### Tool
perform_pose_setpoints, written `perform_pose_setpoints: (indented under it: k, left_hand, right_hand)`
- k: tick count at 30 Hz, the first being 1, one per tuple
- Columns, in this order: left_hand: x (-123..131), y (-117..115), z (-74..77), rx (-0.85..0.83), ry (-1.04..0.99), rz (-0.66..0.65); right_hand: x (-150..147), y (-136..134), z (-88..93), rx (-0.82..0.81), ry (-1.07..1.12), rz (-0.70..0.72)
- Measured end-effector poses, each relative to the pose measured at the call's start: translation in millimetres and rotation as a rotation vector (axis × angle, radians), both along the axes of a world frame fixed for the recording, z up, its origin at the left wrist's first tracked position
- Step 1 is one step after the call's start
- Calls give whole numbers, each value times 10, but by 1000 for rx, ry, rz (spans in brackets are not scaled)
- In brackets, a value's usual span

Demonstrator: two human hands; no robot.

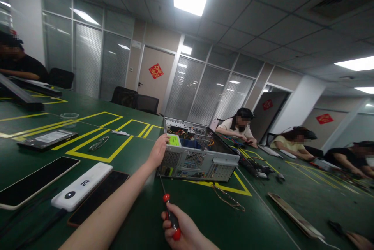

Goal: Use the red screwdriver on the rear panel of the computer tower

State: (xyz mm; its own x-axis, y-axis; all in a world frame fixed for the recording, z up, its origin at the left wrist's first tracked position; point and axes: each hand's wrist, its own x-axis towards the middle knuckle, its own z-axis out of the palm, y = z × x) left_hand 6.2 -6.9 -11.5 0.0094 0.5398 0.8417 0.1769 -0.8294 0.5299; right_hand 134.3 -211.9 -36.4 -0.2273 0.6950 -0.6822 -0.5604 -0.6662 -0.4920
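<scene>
Here, the right hand (183, 224) has its grip wrapped round a slim-shafted screwdriver (173, 219); the left hand (158, 151), its grip's closure unclear, touches the boxy, perforated metal computer case (201, 165) on the green counter (257, 222).

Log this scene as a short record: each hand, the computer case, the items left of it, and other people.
Left hand: at the case's left end, by a yellow-green label
Right hand: grips a red-and-black screwdriver
Screwdriver shaft: points toward the case's near left corner; tip contact unclear
Computer case: on the green table, open on top, wires inside
Items to left: hard drive, light-rimmed phone, white power bank, dark phone
Other people: one far left, three at right; another hand at the lower right edge
</scene>
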Motion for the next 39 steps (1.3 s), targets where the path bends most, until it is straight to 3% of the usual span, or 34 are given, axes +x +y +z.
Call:
perform_pose_setpoints:
  k: [3, 8, 18, 25, 30, 39]
  left_hand:
    - [1, 2, 0, 1, 1, 2]
    - [-1, -1, 0, 1, 9, -2]
    - [-3, 9, -10, 10, 7, 1]
    - [0, 14, -20, 15, -4, -9]
    - [11, 35, -37, 14, -11, -3]
    - [0, 28, -28, 16, 3, -2]
  right_hand:
    - [-27, -2, -12, -9, 35, 0]
    - [-52, -6, 44, -14, 42, 126]
    - [2, 25, -4, -20, 28, 1]
    - [15, 24, 20, 12, 76, 100]
    - [23, 26, 37, 13, 44, -7]
    - [-31, 11, 117, -5, -3, 6]
